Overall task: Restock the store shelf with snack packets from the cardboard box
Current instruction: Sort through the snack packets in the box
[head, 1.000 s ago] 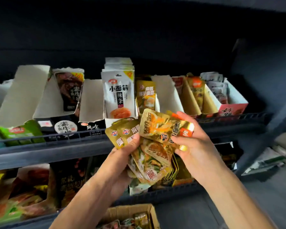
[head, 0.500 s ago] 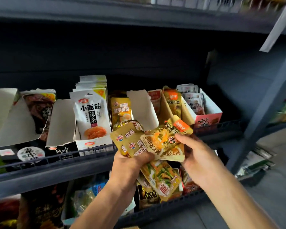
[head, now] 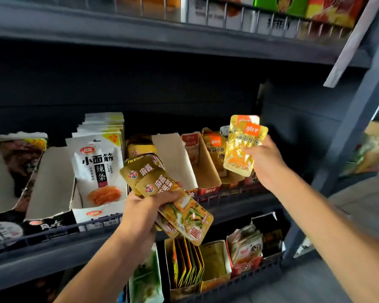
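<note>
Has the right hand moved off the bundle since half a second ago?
Yes. The right hand has lifted two yellow packets up and right, away from the left hand's bundle, toward the matching display box.

The white packet (head: 97, 169) standing left of the left grip (head: 147, 204) reads 小面筋 in large black characters, with 辣条 on a dark strip beneath. The gold packets (head: 150, 178) in that grip carry 麻酱 in white. The yellow packets (head: 244, 145) held by the right grip (head: 265, 162) show 劲仔 on an orange patch and 深海小鱼 below. A like packet (head: 216, 149) in the shelf carton just left of it repeats 劲仔.
</note>
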A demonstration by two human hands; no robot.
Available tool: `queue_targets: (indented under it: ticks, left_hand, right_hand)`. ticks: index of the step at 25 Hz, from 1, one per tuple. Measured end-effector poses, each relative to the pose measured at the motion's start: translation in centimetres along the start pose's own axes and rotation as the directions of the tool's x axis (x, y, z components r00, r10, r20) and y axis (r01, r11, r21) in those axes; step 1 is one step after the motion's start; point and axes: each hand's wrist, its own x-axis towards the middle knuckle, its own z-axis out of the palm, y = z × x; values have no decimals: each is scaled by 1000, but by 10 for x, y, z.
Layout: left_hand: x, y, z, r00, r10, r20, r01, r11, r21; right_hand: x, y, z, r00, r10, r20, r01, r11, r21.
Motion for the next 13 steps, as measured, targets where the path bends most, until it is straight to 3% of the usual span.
queue_targets:
  ticks: [4,7,9,11,13]
  left_hand:
    - [5,6,3,998,27,56,-30,998,48]
    - [5,9,-2,995,67,81,-73,994,80]
    - [8,10,-6,993,79,87,-87,992,88]
    - [11,7,-9,993,74,95,-83,993,89]
    - [13,4,-9,993,67,95,-76,993,95]
  right_hand:
    - [53,17,39,999,-34,-9,27,910,-413]
    - [66,21,51,986,-117,122,167,778,-605]
    - [67,20,50,936,-238,261,346,472,-811]
    - [67,16,46,869,-322,374,438,155,-885]
    - [70,12,41,864,-325,386,424,53,-904]
